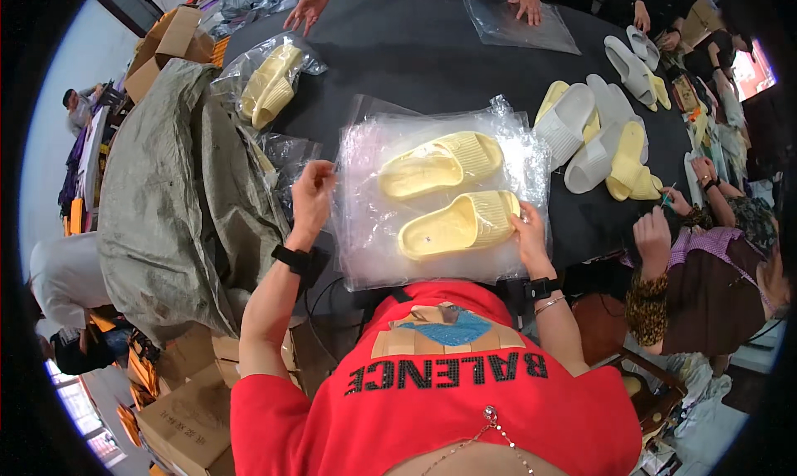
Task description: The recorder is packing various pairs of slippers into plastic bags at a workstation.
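Two pale yellow slippers, the far slipper (440, 165) and the near slipper (459, 225), lie side by side with toes to the right. Under them is a stack of clear plastic bags (374, 264); glare hints at film over the slippers, but I cannot tell how far it covers them. My left hand (312, 200) is closed in a pinch at the left edge of the top plastic bag. At the right, my right hand (529, 233) grips the toe end of the near slipper, its thumb and fingers at the rim.
A bagged yellow pair (270, 85) lies far left on the black table (390, 52). Loose grey slippers (569, 123) and yellow slippers (628, 164) lie at right. Another person's hand (526, 1) rests on a clear bag. Grey-green sacking (166, 193) and cardboard boxes (195, 418) crowd my left.
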Tool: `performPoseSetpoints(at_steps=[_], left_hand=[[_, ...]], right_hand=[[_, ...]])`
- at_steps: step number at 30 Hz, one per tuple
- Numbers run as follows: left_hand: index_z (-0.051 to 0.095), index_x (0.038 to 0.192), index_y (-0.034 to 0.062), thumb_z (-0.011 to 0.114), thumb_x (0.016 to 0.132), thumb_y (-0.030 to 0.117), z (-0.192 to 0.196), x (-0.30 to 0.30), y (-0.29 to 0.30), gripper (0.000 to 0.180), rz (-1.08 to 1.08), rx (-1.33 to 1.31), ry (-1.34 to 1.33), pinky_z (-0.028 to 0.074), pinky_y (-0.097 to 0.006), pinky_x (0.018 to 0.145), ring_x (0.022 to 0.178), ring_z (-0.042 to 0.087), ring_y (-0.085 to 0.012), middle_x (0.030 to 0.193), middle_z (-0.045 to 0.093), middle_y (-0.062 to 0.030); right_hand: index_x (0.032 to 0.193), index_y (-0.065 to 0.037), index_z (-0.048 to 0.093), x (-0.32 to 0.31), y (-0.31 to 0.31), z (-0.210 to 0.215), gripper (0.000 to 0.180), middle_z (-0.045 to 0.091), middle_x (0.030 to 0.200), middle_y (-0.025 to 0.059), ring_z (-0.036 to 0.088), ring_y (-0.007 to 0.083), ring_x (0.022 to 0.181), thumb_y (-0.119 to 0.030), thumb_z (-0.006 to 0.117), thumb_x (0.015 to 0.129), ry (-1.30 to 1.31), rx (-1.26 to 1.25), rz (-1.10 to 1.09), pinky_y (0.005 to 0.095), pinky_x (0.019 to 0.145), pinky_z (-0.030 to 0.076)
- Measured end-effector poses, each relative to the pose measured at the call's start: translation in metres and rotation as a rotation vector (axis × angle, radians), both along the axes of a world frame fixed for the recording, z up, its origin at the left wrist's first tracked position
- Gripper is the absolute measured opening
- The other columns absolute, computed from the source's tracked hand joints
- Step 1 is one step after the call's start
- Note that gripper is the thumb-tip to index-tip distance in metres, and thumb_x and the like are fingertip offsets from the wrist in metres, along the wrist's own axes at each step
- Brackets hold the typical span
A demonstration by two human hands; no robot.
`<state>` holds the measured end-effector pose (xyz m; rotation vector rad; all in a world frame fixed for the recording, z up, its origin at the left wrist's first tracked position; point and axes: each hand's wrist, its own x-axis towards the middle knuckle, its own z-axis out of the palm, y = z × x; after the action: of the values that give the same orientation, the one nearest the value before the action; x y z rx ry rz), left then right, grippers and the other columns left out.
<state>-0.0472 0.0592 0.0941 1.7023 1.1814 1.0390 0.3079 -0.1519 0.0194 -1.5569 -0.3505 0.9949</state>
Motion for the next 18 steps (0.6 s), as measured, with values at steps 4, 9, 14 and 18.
performPoseSetpoints(at_steps=[4, 9, 14, 18], left_hand=[[0.055, 0.094, -0.0003, 0.062, 0.081, 0.009, 0.017, 0.001, -0.008, 0.017, 0.192, 0.146, 0.082, 0.04, -0.023, 0.063, 0.066, 0.046, -0.0097, 0.071, 0.049, -0.0006], [0.061, 0.091, 0.0, 0.057, 0.085, 0.024, -0.004, -0.029, -0.012, 0.025, -0.208, -0.728, 0.164, 0.041, -0.025, 0.059, 0.063, 0.049, -0.0117, 0.071, 0.056, -0.0013], [0.062, 0.074, 0.0003, 0.037, 0.09, 0.053, -0.006, -0.026, -0.014, 0.06, -0.289, -0.638, 0.255, 0.042, -0.026, 0.053, 0.06, 0.058, -0.0159, 0.065, 0.06, -0.0097], [0.061, 0.085, 0.0008, 0.029, 0.089, 0.06, 0.023, -0.01, -0.026, 0.067, -0.515, -1.118, -0.175, 0.047, -0.028, 0.062, 0.069, 0.062, -0.0196, 0.08, 0.065, -0.0106]], right_hand=[[0.12, 0.002, 0.045, 0.0, 0.001, -0.01, 0.039, 0.055, 0.109, 0.0113, 0.055, 0.0157, 0.094, -0.004, 0.055, 0.084, -0.024, -0.014, 0.007, 0.0268, 0.079, 0.045], [0.12, 0.002, 0.044, 0.008, -0.003, -0.026, 0.033, 0.056, 0.106, 0.01, 0.056, 0.0157, 0.093, -0.013, 0.048, 0.09, 0.17, 0.079, 0.003, 0.0274, 0.079, 0.046], [0.119, 0.005, 0.044, 0.003, 0.0, 0.0, 0.033, 0.056, 0.106, 0.0102, 0.057, 0.0155, 0.092, -0.012, 0.046, 0.091, 0.188, 0.025, 0.076, 0.0265, 0.078, 0.047], [0.119, 0.005, 0.045, 0.011, -0.003, -0.013, 0.032, 0.057, 0.104, 0.0098, 0.057, 0.0149, 0.089, -0.011, 0.048, 0.09, 0.156, 0.011, 0.077, 0.0267, 0.077, 0.047]])
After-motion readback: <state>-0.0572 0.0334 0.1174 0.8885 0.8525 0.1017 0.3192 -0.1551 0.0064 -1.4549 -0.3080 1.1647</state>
